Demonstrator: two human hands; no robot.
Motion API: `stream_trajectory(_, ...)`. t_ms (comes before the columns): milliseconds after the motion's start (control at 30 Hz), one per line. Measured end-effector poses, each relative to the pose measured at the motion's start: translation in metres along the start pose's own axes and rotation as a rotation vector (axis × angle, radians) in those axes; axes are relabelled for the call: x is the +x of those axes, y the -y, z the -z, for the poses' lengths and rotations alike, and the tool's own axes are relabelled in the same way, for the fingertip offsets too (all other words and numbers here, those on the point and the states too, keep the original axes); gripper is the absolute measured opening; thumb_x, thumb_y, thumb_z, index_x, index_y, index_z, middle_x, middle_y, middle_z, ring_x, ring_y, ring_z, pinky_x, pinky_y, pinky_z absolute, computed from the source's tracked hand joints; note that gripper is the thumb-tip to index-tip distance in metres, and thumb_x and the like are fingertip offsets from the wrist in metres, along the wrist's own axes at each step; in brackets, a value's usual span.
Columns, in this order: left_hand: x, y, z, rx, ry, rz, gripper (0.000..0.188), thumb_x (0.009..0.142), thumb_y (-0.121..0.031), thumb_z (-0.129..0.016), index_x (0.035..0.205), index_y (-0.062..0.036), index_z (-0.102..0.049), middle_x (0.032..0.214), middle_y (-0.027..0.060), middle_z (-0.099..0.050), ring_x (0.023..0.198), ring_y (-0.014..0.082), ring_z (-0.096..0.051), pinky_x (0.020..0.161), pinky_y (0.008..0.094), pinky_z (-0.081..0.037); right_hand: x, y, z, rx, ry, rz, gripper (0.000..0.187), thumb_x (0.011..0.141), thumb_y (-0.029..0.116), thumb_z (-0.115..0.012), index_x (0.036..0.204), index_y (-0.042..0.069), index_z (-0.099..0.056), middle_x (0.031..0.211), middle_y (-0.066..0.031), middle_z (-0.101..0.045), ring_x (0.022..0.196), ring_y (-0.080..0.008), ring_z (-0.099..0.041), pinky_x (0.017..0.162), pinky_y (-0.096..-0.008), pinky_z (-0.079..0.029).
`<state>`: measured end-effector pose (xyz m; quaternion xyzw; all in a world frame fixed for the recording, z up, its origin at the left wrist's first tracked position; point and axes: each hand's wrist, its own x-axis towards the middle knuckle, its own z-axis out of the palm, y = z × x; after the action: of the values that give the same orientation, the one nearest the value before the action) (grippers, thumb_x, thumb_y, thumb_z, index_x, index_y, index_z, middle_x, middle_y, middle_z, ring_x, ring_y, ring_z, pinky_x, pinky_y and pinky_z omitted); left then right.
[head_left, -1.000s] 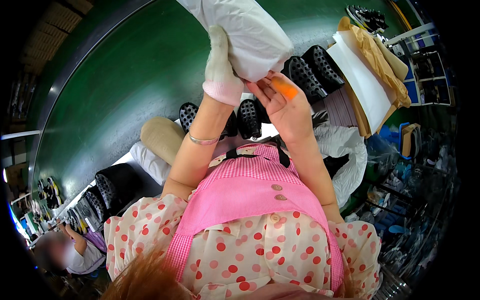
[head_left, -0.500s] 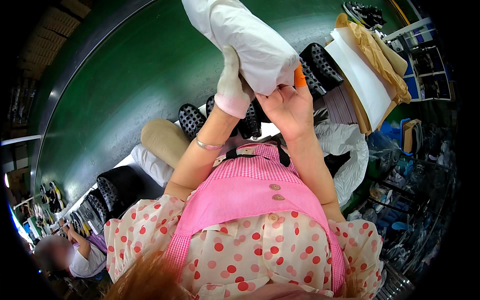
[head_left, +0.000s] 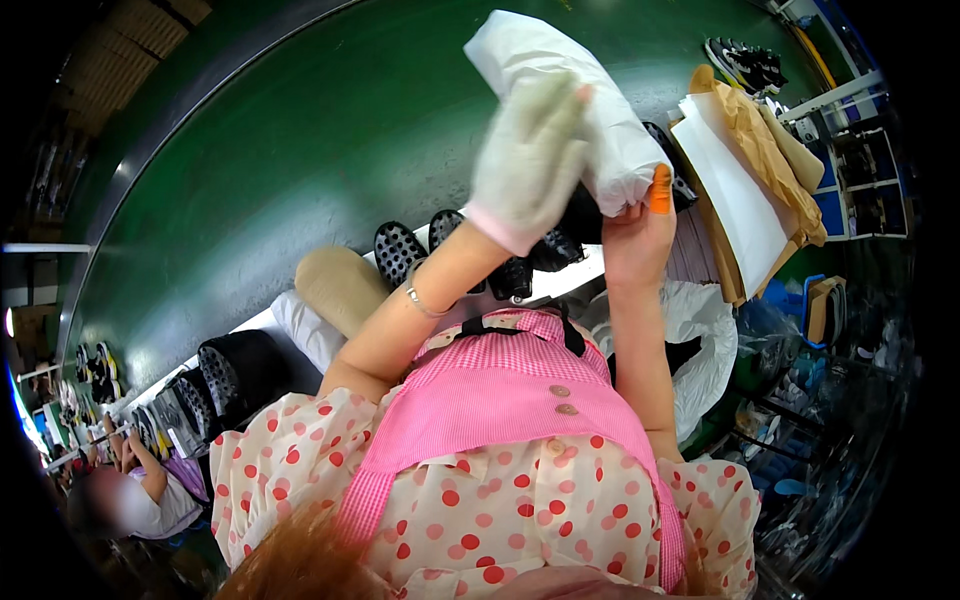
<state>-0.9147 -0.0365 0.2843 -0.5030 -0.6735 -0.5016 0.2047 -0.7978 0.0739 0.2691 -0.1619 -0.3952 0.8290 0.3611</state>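
Observation:
A long bundle of crumpled white paper (head_left: 610, 125) slants over the green work surface in front of me. My right hand (head_left: 640, 240), bare apart from an orange cover on one digit, grips the near end of the bundle. My left hand (head_left: 530, 165) wears a pale glove and lies along the bundle's left side, its fingers stretched out and slightly blurred. One bare fingertip shows at the glove's end. I cannot tell whether the left palm touches the paper. Whatever the paper holds inside is hidden.
Black footwear with studded soles (head_left: 398, 250) lies below my hands. A stack of white sheets (head_left: 730, 170) and brown paper (head_left: 770, 150) sits at the right. More black boots (head_left: 240, 375) and a co-worker (head_left: 150, 490) are at the left. Sports shoes (head_left: 745, 65) stand at the far right.
The paper bundle has moved right and slightly nearer, together with my right hand. My left hand has loosened from around it and now stretches flat along its left side.

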Motion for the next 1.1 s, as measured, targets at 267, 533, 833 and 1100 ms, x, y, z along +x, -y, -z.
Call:
stream_trajectory(267,0.028,0.046,0.000,0.256,-0.241,0.072,0.048,0.091,-0.027,-0.051,0.129,0.0023,-0.050,0.134,0.0237,-0.047,0.128,0.0419,-0.039,0.107,0.0480,-0.027,-0.020,0.001,-0.019,-0.016,-0.051,-0.018,0.056,0.095,0.044,-0.054,0.125,-0.003,-0.050,0.122,-0.0094,-0.057,0.114,-0.0185,-0.054,0.097,-0.0320,-0.042)
stream_trajectory(533,0.039,0.073,0.018,-0.561,-0.535,0.998,0.047,0.092,-0.040,-0.047,0.094,0.0038,-0.062,0.083,0.0112,-0.062,0.075,0.0210,-0.057,0.073,0.0320,-0.046,-0.014,-0.012,-0.013,-0.102,-0.076,-0.056,0.061,0.096,0.050,-0.045,0.123,-0.005,-0.051,0.118,-0.0118,-0.058,0.110,-0.0187,-0.058,0.092,-0.0314,-0.046)
stream_trajectory(833,0.016,0.068,0.003,-0.857,-0.652,1.211,0.050,0.090,-0.048,-0.047,0.084,0.0006,-0.060,0.081,0.0053,-0.059,0.074,0.0154,-0.053,0.069,0.0290,-0.045,0.017,-0.019,0.011,0.010,-0.188,-0.127,0.062,0.093,0.052,-0.045,0.124,-0.001,-0.054,0.123,-0.0144,-0.060,0.113,-0.0251,-0.057,0.099,-0.0362,-0.042)
stream_trajectory(1100,0.011,0.054,-0.002,-0.809,-0.506,1.146,0.054,0.093,-0.048,-0.048,0.112,0.0024,-0.056,0.103,0.0113,-0.060,0.093,0.0206,-0.059,0.082,0.0319,-0.047,0.038,-0.027,0.037,0.058,-0.253,-0.116,0.060,0.093,0.051,-0.045,0.121,-0.002,-0.055,0.119,-0.0149,-0.061,0.111,-0.0265,-0.058,0.098,-0.0376,-0.042)
